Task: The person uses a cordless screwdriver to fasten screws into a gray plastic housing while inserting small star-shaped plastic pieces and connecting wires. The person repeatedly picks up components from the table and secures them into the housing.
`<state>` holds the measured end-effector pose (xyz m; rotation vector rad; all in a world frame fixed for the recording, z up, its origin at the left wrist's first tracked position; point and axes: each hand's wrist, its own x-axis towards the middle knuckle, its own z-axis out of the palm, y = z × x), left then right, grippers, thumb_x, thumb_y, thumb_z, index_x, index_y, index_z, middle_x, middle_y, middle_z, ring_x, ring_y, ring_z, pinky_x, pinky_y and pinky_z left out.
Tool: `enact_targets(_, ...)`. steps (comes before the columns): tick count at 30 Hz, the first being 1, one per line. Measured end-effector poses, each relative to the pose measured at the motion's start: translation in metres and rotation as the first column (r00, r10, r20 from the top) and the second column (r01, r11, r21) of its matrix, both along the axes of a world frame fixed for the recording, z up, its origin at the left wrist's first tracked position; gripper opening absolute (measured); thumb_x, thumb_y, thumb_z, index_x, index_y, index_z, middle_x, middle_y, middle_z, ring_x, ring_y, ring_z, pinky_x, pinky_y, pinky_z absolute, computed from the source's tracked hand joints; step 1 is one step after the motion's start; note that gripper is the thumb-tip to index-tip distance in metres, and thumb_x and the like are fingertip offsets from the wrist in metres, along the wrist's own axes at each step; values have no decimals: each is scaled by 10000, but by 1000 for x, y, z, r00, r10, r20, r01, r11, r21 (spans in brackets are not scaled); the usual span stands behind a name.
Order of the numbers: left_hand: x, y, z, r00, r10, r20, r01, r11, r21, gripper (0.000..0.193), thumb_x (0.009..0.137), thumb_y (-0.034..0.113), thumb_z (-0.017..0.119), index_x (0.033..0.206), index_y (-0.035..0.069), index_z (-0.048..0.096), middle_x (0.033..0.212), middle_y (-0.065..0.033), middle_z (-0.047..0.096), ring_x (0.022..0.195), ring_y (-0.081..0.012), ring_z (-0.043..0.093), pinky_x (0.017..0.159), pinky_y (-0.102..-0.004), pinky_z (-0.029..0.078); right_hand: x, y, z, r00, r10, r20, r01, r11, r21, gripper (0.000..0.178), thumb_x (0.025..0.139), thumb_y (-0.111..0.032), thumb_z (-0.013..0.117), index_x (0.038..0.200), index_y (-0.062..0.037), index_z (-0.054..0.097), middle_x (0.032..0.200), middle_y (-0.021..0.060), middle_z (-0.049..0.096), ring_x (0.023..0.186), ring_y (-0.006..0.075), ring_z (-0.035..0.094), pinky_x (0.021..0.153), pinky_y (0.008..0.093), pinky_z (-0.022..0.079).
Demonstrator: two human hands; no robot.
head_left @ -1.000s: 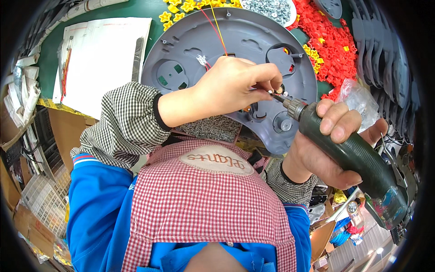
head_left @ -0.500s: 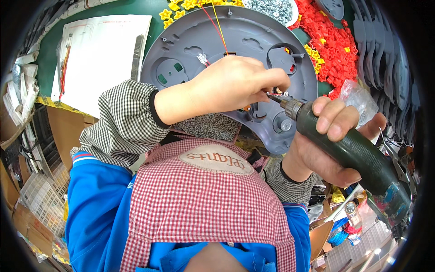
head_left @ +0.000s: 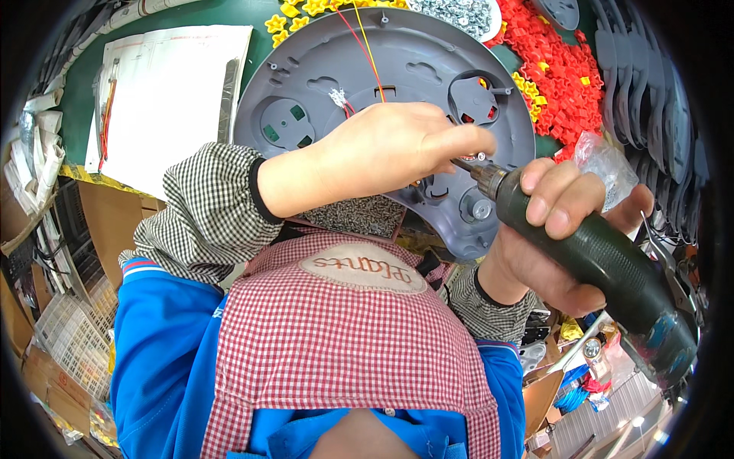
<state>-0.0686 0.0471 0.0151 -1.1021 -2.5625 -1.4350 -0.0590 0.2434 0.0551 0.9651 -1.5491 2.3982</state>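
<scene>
My right hand (head_left: 554, 222) is wrapped round a dark green power screwdriver (head_left: 604, 249), tilted with its bit pointing up and left. My left hand (head_left: 397, 141) reaches across a grey plastic shell (head_left: 294, 84), with thumb and fingers pinched together by the bit's tip. What that pinch holds is hidden behind the fingers. Just beside the fingertips a small round screw-like piece (head_left: 481, 156) shows. Red and yellow wires (head_left: 367, 46) run up from the shell's middle. White-tipped leads (head_left: 339, 98) stick out above my left wrist.
Red plastic pieces (head_left: 562, 84) lie heaped at the right, with yellow star-shaped pieces (head_left: 313, 8) at the back. A white dish of screws (head_left: 455, 15) stands behind the shell. White paper (head_left: 172, 92) lies left. A tray of small screws (head_left: 352, 214) sits before the shell. Grey parts (head_left: 650, 99) stand far right.
The screwdriver's tip and my left fingers have shifted very slightly. The shell sits a touch further left and up in the picture. Both hands keep their grips.
</scene>
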Motion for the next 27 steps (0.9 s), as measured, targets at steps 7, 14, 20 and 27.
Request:
enact_targets(7, -1, -18, -7, 979, 138, -149, -180, 930, -321, 224, 737, 165, 736, 936, 67, 702, 1142, -23, 641, 985, -229, 615, 850, -358, 515, -13, 4, -17, 990, -138, -1, 138, 986, 94, 884, 865, -628, 588, 1474, -76, 262, 845, 87, 590, 756, 207, 570, 713, 392, 444)
enact_targets(14, 1, -17, -8, 981, 151, -119, -183, 924, -335, 180, 757, 170, 718, 900, 61, 714, 1138, -11, 641, 1002, -213, 606, 846, -342, 515, -16, -2, -28, 986, -166, 0, 164, 974, 158, 882, 843, -632, 609, 1451, -78, 291, 806, 89, 580, 728, 206, 568, 710, 393, 455)
enact_targets(20, 0, -24, -10, 965, 188, -185, -228, 947, -224, 148, 739, 120, 728, 875, 65, 714, 1113, -27, 643, 983, -223, 603, 828, -347, 519, -19, 1, -21, 964, -254, 76, 243, 961, 128, 917, 840, -653, 584, 1480, -71, 281, 797, 74, 575, 704, 199, 558, 727, 405, 475)
enact_targets(27, -1, -80, 2, 975, 14, -220, -109, 898, -426, 265, 672, 112, 759, 923, 104, 674, 988, 0, 615, 947, -207, 574, 842, -356, 478, 23, 108, -1, 675, -737, 24, 729, 672, 132, 710, 889, -545, 548, 1394, -73, 385, 838, 119, 630, 720, 230, 588, 728, 432, 508)
